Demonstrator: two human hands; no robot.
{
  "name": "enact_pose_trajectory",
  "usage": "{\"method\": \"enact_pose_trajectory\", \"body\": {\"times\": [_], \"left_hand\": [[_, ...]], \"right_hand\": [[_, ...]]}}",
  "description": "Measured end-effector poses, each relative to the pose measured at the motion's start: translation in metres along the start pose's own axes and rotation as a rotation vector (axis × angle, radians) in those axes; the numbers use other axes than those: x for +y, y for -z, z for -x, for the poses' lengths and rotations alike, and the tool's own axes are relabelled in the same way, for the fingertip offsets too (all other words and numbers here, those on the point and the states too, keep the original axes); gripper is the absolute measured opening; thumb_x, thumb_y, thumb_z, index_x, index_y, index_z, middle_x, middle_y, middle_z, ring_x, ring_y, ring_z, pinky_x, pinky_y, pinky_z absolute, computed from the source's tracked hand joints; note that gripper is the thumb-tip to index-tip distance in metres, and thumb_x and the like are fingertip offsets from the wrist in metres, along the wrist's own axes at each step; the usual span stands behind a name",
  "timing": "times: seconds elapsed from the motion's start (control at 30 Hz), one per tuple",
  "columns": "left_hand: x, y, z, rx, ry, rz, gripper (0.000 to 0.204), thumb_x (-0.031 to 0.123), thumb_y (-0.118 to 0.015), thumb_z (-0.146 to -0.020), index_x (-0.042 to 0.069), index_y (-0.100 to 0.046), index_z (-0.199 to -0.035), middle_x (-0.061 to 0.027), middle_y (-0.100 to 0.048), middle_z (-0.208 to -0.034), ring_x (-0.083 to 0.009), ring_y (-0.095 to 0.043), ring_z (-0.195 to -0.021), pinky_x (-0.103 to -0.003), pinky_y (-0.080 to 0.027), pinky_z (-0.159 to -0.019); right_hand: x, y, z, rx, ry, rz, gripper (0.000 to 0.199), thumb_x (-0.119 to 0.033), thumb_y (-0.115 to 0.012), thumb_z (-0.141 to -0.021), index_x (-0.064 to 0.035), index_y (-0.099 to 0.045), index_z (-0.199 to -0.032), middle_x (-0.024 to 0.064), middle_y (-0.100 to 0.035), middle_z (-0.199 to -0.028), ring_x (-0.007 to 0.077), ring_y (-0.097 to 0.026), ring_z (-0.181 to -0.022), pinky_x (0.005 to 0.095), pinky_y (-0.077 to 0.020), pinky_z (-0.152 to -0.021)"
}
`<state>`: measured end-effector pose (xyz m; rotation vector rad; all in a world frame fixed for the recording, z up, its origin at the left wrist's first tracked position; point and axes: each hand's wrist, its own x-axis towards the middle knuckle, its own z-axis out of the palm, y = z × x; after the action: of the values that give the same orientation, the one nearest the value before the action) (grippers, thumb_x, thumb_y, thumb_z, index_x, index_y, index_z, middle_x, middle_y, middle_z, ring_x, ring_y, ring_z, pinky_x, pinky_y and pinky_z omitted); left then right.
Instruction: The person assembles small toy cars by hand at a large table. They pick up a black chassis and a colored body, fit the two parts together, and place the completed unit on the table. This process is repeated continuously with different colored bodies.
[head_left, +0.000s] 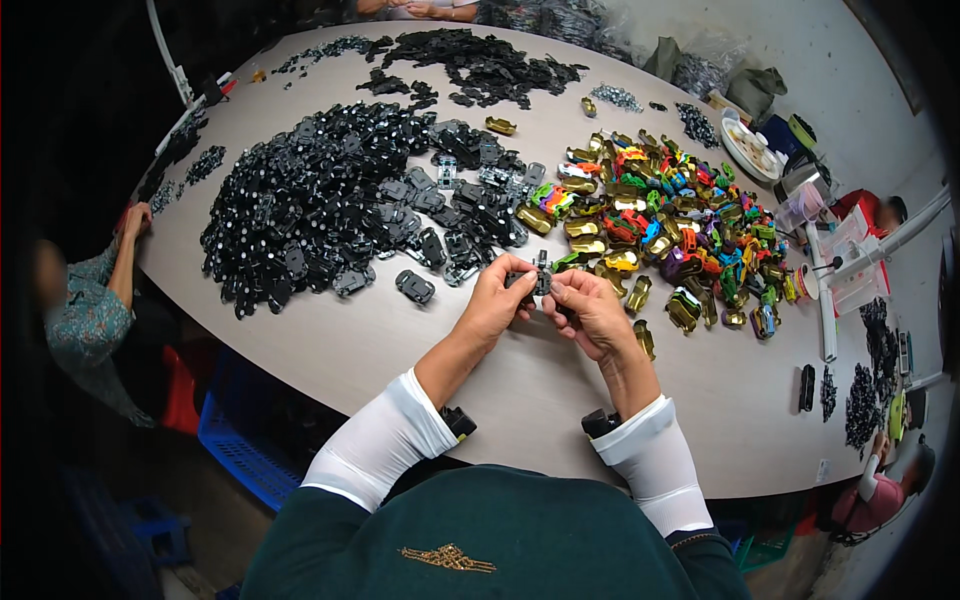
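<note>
We hold a small black chassis (541, 274) between both hands above the surface (380, 340). Our left hand (495, 300) pinches its left side in a closed grip; our right hand (590, 310) pinches its right side likewise. Its long axis runs away from us, the far end poking up past the fingertips. Black parts (330, 200) lie left of the grip, coloured shells (670, 220) right.
</note>
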<state>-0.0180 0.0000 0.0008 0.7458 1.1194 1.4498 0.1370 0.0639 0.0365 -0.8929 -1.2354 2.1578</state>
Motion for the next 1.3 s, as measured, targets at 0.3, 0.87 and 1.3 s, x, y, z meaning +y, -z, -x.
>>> {"method": "enact_pose_trajectory", "body": {"times": [0.3,0.87,1.3], "left_hand": [[-0.01,0.0,-0.003,0.068,-0.225,-0.267,0.011,0.013,-0.058,-0.093,0.003,-0.054,-0.096,-0.0038,-0.061,-0.081,-0.0076,-0.056,-0.064,-0.021,-0.047,-0.056],[-0.007,0.002,-0.003,0.124,-0.243,-0.512,0.014,0.012,-0.062,-0.086,0.0,-0.056,-0.093,-0.0105,-0.063,-0.076,-0.0152,-0.061,-0.07,-0.029,-0.048,-0.061],[0.021,0.01,-0.005,0.092,-0.082,0.252,0.029,0.009,-0.062,-0.091,0.007,-0.054,-0.119,-0.0072,-0.066,-0.089,-0.0115,-0.065,-0.073,-0.024,-0.054,-0.062]], "right_hand": [[0.003,-0.003,-0.001,0.064,-0.034,0.073,0.007,-0.01,-0.061,-0.09,-0.0036,-0.058,-0.09,0.0043,-0.063,-0.066,0.0062,-0.051,-0.046,0.0183,-0.0365,-0.036],[0.005,0.01,-0.005,0.007,-0.023,0.205,0.01,-0.005,-0.056,-0.089,-0.0004,-0.06,-0.098,0.0033,-0.063,-0.069,0.0055,-0.054,-0.051,0.0182,-0.0418,-0.042],[-0.002,0.002,0.001,-0.001,0.14,0.247,0.015,-0.011,-0.056,-0.093,-0.0018,-0.064,-0.101,0.0034,-0.066,-0.078,0.0081,-0.059,-0.062,0.0204,-0.0455,-0.049]]}}
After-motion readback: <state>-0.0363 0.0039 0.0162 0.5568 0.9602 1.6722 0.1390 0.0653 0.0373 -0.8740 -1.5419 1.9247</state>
